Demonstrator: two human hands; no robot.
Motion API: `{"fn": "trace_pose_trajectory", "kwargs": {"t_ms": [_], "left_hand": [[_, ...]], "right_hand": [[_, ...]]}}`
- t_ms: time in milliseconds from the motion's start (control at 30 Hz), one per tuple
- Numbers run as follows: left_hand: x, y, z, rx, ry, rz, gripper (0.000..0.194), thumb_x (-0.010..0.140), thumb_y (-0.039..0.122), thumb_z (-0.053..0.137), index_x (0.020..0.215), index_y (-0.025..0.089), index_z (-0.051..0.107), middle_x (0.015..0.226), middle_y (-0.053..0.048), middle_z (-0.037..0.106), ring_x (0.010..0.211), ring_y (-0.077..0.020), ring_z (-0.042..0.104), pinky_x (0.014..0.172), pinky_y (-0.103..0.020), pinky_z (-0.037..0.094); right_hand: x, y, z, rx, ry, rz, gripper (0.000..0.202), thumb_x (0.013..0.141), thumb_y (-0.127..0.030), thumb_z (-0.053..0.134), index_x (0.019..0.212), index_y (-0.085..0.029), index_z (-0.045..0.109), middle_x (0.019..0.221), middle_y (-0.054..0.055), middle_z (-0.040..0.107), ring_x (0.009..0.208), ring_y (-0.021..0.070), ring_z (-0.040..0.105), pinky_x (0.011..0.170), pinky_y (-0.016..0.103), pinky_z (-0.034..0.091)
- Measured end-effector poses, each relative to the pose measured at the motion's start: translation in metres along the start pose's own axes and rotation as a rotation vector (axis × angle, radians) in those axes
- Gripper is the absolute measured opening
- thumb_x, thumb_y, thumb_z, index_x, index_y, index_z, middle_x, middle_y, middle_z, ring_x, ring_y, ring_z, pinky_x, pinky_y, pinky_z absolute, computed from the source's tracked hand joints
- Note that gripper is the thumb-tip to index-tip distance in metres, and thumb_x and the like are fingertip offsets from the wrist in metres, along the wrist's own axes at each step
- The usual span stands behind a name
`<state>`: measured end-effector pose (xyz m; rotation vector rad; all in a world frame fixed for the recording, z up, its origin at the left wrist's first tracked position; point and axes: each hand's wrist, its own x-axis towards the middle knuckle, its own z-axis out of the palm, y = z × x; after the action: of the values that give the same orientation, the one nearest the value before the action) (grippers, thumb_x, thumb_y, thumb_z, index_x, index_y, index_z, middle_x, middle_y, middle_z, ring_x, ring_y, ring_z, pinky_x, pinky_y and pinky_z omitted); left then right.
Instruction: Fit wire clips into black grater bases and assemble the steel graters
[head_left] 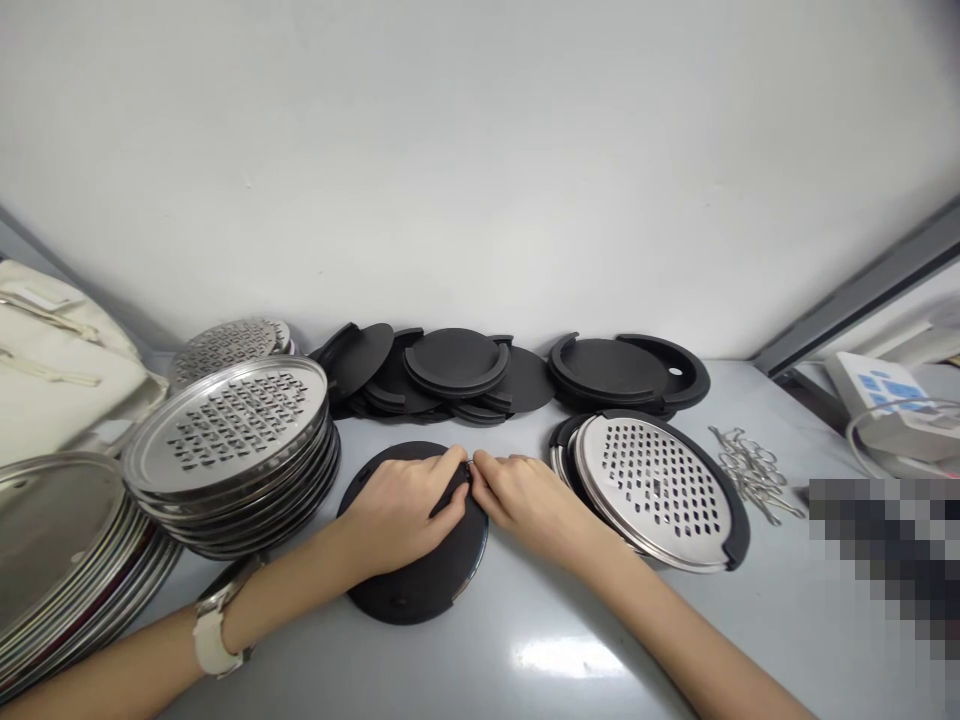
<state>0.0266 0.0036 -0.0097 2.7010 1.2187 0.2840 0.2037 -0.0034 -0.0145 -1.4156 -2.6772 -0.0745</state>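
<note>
A round black disc (420, 590) lies on the grey table in front of me. My left hand (401, 505) rests over it, with thumb and fingers pinched on its upper right edge. From the right, my right hand (521, 500) meets the left at that same edge, its fingertips closed on something small and dark that I cannot make out. The two hands nearly touch. A white watch strap (212, 640) is on the left wrist.
Stacked metal grater discs (232, 430) and plain metal discs (52, 540) stand left. Black discs and holders (457, 360) line the wall. Right are perforated discs (660, 490), metal clips (754, 470) and a white device (892, 400). A cream bag (60, 370) is far left.
</note>
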Motion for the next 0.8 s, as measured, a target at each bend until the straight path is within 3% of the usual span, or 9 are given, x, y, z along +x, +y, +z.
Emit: {"fn": "trace_pose_trajectory", "kwargs": {"t_ms": [367,600,800], "left_hand": [[0.0004,-0.0001,-0.0005,-0.005,-0.011,-0.005,0.017,0.092,0.028,0.031,0.097,0.019,0.045,0.074,0.001,0.058,0.066,-0.0161,0.055,0.055,-0.027,0.03],[0.001,-0.0002,0.0,0.022,-0.001,-0.01,0.02,0.092,0.03,0.032,0.104,0.02,0.045,0.076,0.001,0.059,0.068,-0.0168,0.056,0.056,-0.028,0.032],[0.001,-0.0011,0.0016,0.029,0.01,-0.006,0.022,0.092,0.031,0.033,0.107,0.02,0.045,0.078,0.001,0.06,0.071,-0.0166,0.058,0.058,-0.028,0.036]], "right_hand": [[-0.0013,-0.0004,-0.0003,-0.035,-0.018,-0.008,0.022,0.094,-0.02,0.032,0.076,-0.018,0.045,0.051,-0.002,0.049,0.045,0.0128,0.045,0.046,0.028,0.015],[-0.0066,-0.0073,-0.0062,-0.171,-0.091,-0.081,0.018,0.088,-0.009,0.037,0.077,-0.018,0.048,0.071,0.003,0.057,0.05,0.0139,0.051,0.047,0.028,0.021],[-0.0088,-0.0061,-0.0047,-0.09,-0.13,-0.074,0.02,0.09,-0.012,0.034,0.079,-0.017,0.049,0.074,0.005,0.058,0.055,0.0139,0.054,0.05,0.027,0.026]]}}
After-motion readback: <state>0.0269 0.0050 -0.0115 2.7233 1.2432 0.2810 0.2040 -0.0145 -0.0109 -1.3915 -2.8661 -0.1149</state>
